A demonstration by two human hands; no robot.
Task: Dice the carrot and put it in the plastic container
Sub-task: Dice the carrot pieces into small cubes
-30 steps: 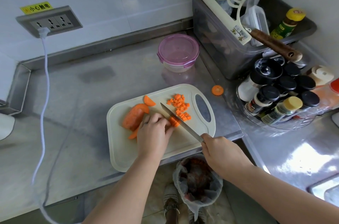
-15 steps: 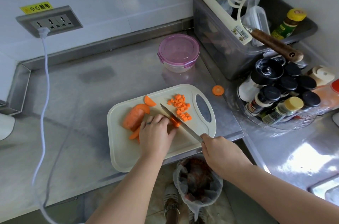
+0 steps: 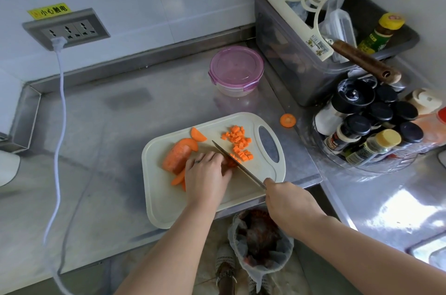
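Orange carrot (image 3: 177,157) half uncut; small diced cubes (image 3: 239,142) piled beside knife (image 3: 237,165).

Kitchen: steel counter (image 3: 115,130), cutting board (image 3: 169,207), spice jars (image 3: 376,123), wall socket (image 3: 66,29).

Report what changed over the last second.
Little. The left hand edged slightly toward the knife blade, covering more of the carrot strips it holds. The right hand keeps gripping the knife on the same line. Diced pile, container unmoved.
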